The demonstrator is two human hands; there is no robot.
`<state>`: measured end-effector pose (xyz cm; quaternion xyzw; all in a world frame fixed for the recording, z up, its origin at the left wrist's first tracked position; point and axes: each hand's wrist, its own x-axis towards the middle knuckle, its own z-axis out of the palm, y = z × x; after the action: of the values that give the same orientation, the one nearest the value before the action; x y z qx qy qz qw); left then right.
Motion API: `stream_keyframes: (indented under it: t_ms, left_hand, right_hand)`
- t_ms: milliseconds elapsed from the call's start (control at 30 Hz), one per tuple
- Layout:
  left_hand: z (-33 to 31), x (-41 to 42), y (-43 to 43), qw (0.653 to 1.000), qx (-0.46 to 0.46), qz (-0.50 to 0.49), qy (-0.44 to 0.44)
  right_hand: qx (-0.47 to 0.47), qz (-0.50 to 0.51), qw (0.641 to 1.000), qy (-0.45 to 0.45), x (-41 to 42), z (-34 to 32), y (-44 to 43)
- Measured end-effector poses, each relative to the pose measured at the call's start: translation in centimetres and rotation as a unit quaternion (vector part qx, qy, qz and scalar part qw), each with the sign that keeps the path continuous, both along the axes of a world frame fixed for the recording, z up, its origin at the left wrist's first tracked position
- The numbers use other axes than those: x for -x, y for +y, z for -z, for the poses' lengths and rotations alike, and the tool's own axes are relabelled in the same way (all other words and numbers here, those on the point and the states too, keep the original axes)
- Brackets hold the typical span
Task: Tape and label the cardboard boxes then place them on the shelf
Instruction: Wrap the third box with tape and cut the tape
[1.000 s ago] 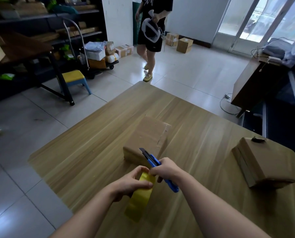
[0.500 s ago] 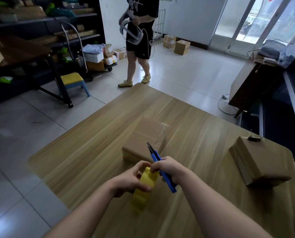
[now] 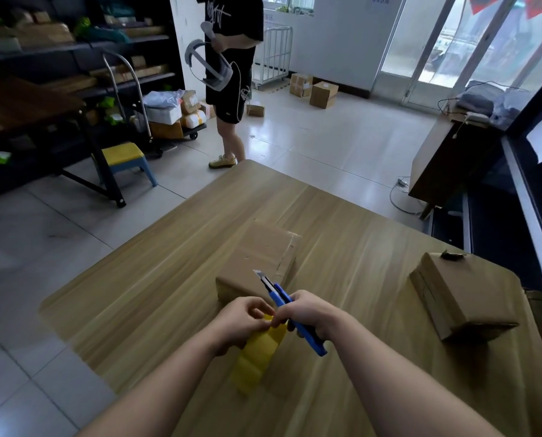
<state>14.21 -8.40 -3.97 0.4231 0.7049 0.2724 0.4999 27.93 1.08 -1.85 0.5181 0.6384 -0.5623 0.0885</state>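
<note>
On the wooden table (image 3: 169, 294): one cardboard box (image 3: 263, 257) at centre, a second box (image 3: 462, 298) well apart at right. By the far corner, a bystander (image 3: 232, 58), closer to the table than a second ago. Just before the centre box, yellow tape roll (image 3: 254, 357), pinched at its top by the left hand (image 3: 238, 320). In the right hand (image 3: 314, 313), fingers curled round it as before: blue knife (image 3: 280, 296), blade out.

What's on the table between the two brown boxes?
Nothing. In the head view, only bare wooden table shows between the middle box and the right box.
</note>
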Motion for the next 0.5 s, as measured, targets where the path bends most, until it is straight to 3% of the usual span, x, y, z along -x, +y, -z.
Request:
stream_keyframes:
  t_ms: [133, 267, 333, 500]
  left_hand:
    - [0.3, -0.5, -0.3, 0.996, -0.044, -0.076, 0.005]
    - [0.5, -0.5, -0.5, 0.992, -0.055, -0.117, -0.007]
    - [0.4, -0.2, -0.6, 0.993, -0.041, -0.111, -0.015]
    - [-0.4, 1.4, -0.9, 0.999, -0.006, -0.047, -0.018]
  right_hand:
    - [0.009, 0.038, 0.999, 0.024, -0.3, 0.1, 0.0]
    - [-0.018, 0.154, 0.986, 0.055, -1.1, 0.8, 0.6]
    - [-0.058, 0.147, 0.987, -0.006, -2.0, 1.8, 0.7]
    - [-0.111, 0.014, 0.981, -0.158, -3.6, 4.7, -1.4]
